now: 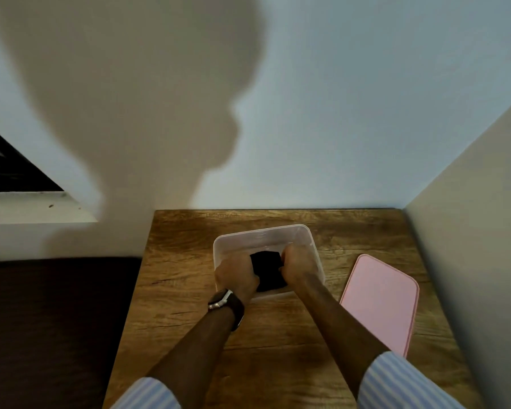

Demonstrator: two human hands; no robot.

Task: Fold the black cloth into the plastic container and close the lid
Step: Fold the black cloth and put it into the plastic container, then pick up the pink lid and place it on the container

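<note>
The black cloth (268,271) lay bunched into a compact wad inside the clear plastic container (304,231), toward the container's near side. Both hands reached down into the box and pressed on the cloth from either side. The left hand (237,276) was curled closed, its fingers hooked over the cloth's left edge and gripping it; a watch (222,299) with a dark strap sat on that wrist. The right hand (298,261) was likewise closed into a loose fist, clamped on the cloth's right edge, its knuckles near the container's far wall. The container stood open on a wooden table (189,290). Its pink lid (381,302) lay flat on the table to the right, near the container but not touching it. Striped sleeves (396,382) were pushed up both forearms.
</note>
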